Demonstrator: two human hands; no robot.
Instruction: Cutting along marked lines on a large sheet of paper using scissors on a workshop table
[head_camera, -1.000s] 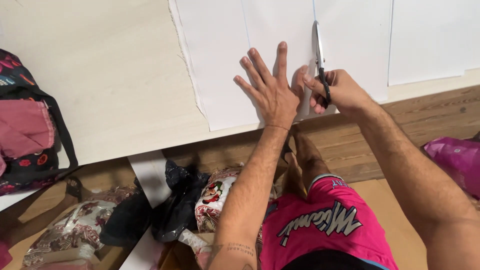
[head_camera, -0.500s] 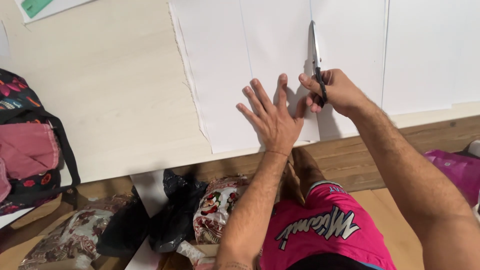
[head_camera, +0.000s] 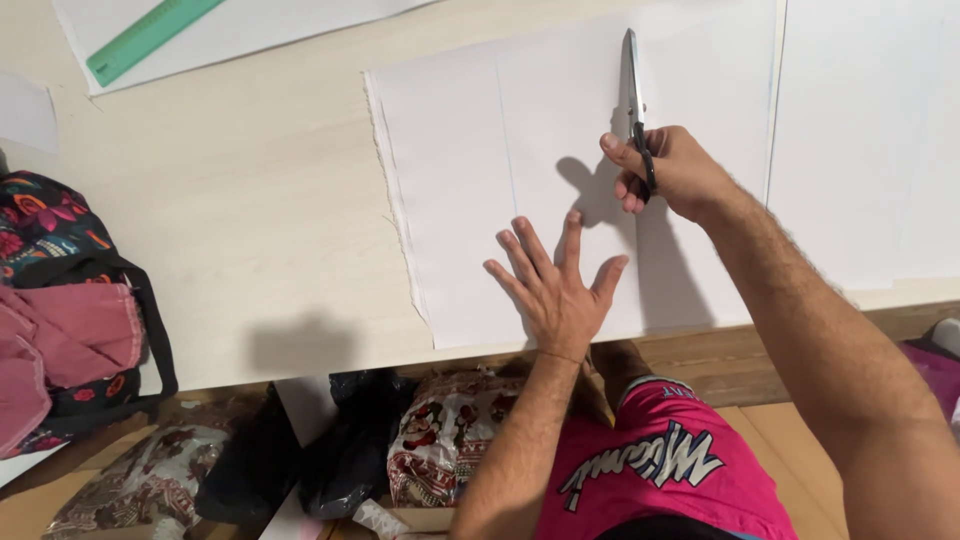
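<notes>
A large white sheet (head_camera: 470, 150) with a ragged left edge lies on a pale wooden table (head_camera: 240, 230). My left hand (head_camera: 555, 285) rests flat on the sheet near its front edge, fingers spread. My right hand (head_camera: 665, 170) grips black-handled scissors (head_camera: 633, 90), blades pointing away from me along a line in the sheet. The blades look nearly closed. A second white sheet (head_camera: 870, 140) lies to the right.
A green ruler (head_camera: 150, 38) lies on another white sheet at the far left. A dark floral bag with pink cloth (head_camera: 65, 310) sits at the table's left edge. Patterned and black bags (head_camera: 340, 450) lie on the floor under the table.
My right hand has pushed the scissors farther up the sheet, away from me. My left hand stays flat on the sheet, now farther behind the scissors. The view has shifted.
</notes>
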